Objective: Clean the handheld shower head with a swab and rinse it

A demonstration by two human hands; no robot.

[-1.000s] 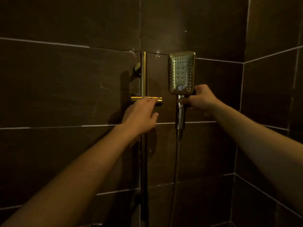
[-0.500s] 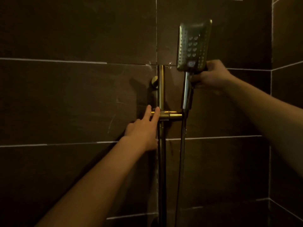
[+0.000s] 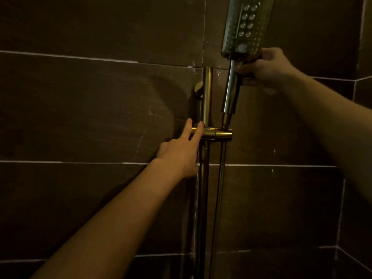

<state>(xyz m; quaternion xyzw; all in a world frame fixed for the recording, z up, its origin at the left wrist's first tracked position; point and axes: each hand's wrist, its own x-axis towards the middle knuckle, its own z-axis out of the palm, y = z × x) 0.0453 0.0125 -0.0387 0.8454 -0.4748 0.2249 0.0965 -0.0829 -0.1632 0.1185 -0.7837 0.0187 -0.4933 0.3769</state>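
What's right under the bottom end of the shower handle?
The brass holder on the rail, with the hose hanging below it. The holder hides whether the handle ends inside it or just above.

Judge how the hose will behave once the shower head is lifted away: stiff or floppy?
Probably floppy: the hose hangs thin and nearly straight down below the holder, so it should trail after the shower head. Hanging close beside the rail, it may knock against it. The right hand gripping the handle likely feels little drag.
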